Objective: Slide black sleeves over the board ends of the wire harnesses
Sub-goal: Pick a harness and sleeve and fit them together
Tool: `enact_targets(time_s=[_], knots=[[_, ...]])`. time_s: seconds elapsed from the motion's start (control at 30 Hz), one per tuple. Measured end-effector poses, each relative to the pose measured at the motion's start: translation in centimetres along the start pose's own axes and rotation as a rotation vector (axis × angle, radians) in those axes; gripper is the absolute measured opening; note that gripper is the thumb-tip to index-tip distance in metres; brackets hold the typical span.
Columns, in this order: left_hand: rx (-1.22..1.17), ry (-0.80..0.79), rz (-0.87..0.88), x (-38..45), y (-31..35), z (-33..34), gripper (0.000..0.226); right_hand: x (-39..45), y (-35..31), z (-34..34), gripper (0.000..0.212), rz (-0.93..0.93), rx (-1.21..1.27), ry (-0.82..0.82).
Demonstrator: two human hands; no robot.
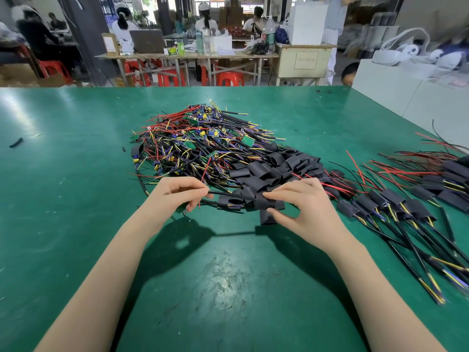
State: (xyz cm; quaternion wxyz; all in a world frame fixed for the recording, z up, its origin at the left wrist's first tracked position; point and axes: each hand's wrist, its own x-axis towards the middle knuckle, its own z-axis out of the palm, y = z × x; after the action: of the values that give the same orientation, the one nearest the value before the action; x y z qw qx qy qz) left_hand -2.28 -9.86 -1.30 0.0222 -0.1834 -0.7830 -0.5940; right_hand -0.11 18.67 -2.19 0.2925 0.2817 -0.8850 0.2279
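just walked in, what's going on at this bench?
A person is sleeving wire harnesses on a green table. The left hand pinches a thin black cable, while the right hand grips a flat black sleeve at the cable's other end. Behind lies a tangled pile of bare green-board harnesses beside loose black sleeves. Already-sleeved harnesses lie to the right.

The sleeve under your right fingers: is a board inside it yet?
Cannot tell. The right hand pinches a black sleeve, and a black cable held by the left hand runs into it. The sleeve's inside is covered; a green board edge shows below the left hand.
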Motion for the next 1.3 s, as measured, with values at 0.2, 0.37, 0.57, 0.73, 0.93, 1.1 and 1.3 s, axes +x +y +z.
enact_targets(time_s=[0.2, 0.37, 0.57, 0.73, 0.93, 1.1, 1.3], knots=[[-0.012, 0.015, -0.003, -0.1, 0.2, 0.1, 0.014, -0.1, 0.0, -0.1, 0.025, 0.029, 0.030, -0.005], [0.034, 0.040, -0.025, 0.0, 0.4, 0.2, 0.016, 0.0, 0.0, -0.2, 0.023, 0.042, 0.067, 0.006], [0.006, -0.029, -0.046, 0.0, 0.0, 0.8, 0.017, 0.0, -0.5, 0.1, 0.023, 0.017, 0.066, -0.019], [0.013, -0.156, -0.043, -0.1, -0.1, 2.8, 0.014, 0.1, -1.4, 1.2, 0.028, -0.041, -0.023, -0.070], [0.032, -0.151, 0.005, -0.2, -0.6, 5.6, 0.009, 0.0, -2.0, 1.3, 0.035, -0.020, 0.026, -0.137], [0.143, -0.303, -0.038, -0.2, -0.8, 5.0, 0.021, 0.0, -1.9, 0.5, 0.028, 0.071, 0.055, -0.199], [0.538, -0.342, 0.030, -0.3, -1.0, 1.8, 0.030, -0.1, -1.6, 0.2, 0.023, 0.139, 0.002, -0.288]])
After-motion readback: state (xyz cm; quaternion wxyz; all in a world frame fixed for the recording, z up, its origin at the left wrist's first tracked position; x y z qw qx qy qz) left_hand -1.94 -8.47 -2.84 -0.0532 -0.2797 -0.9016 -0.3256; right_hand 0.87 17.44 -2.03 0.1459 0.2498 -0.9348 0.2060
